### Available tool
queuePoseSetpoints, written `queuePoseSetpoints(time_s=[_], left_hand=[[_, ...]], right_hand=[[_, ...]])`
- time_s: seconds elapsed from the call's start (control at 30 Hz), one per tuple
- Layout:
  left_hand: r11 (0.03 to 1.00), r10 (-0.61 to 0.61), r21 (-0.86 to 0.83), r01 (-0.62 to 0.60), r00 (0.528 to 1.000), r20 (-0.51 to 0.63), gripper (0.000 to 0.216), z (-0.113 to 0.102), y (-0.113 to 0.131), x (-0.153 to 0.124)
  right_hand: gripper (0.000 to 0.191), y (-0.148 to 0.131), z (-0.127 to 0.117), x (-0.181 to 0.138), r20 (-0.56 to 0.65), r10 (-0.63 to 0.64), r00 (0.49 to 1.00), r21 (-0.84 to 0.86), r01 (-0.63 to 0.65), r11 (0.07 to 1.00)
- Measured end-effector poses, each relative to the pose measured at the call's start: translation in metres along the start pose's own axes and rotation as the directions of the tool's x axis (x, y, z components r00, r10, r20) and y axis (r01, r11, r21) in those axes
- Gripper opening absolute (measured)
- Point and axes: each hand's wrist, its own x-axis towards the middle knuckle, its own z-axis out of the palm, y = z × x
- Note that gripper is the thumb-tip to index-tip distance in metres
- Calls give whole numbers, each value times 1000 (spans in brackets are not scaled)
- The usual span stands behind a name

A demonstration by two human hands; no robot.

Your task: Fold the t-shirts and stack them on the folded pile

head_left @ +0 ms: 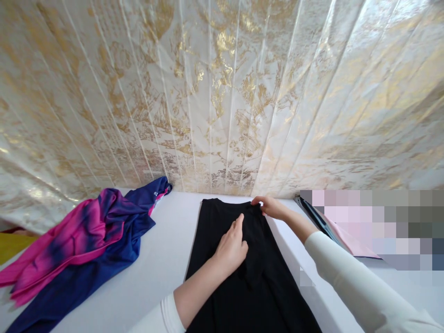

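Observation:
A pair of black pants (222, 296) lies spread lengthwise in front of me, waist end away from me. My left hand (231, 245) is over the upper part of the pants, its fingers stretched out and its thumb apart. At the far right corner of the waist, my right hand (268, 207) pinches the edge of the black cloth between thumb and fingers. The lower end of the pants runs out of view at the bottom.
A crumpled pink and navy garment (104, 231) lies on the white surface (166, 259) to the left, with yellow cloth (14, 245) beyond it. Folded pink and dark cloth (347, 236) lies at the right, partly pixelated. A gold-patterned curtain (222, 92) hangs behind.

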Motion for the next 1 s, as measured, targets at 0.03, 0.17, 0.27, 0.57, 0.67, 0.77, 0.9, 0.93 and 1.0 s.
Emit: queuePoseSetpoints(time_s=[0.03,0.17,0.27,0.57,0.67,0.77,0.9,0.93,1.0], left_hand=[[1000,9,-14,-9,1000,-14,74,-3,-1,3],[998,-20,-63,14,995,-99,57,-17,-14,22],[996,-93,-15,92,986,-140,50,-22,-29,30],[939,-15,337,60,991,-134,54,-12,-14,2],[884,15,466,33,995,-100,54,-7,-12,-8],[804,145,589,-85,988,-54,54,-10,-10,-18],[792,332,512,-333,938,95,46,-20,-4,-37],[793,357,477,-378,924,138,42,-21,-3,-41],[790,393,425,-441,897,200,37,-20,-2,-47]], right_hand=[[46,2,1,3,-3,-24,1000,-27,24,999],[31,9,7,18,-12,-41,999,-140,39,989],[17,12,12,29,-8,2,1000,-222,-4,975],[26,6,21,32,-120,70,990,-321,-105,941],[23,-1,18,25,-177,53,983,-308,-107,945],[41,-16,15,1,-218,-5,976,-290,-60,955],[38,-48,19,-83,-206,-130,970,-252,76,965],[32,-57,24,-113,-220,-202,954,-210,156,965],[27,-70,39,-175,-195,-269,943,-140,245,959]])
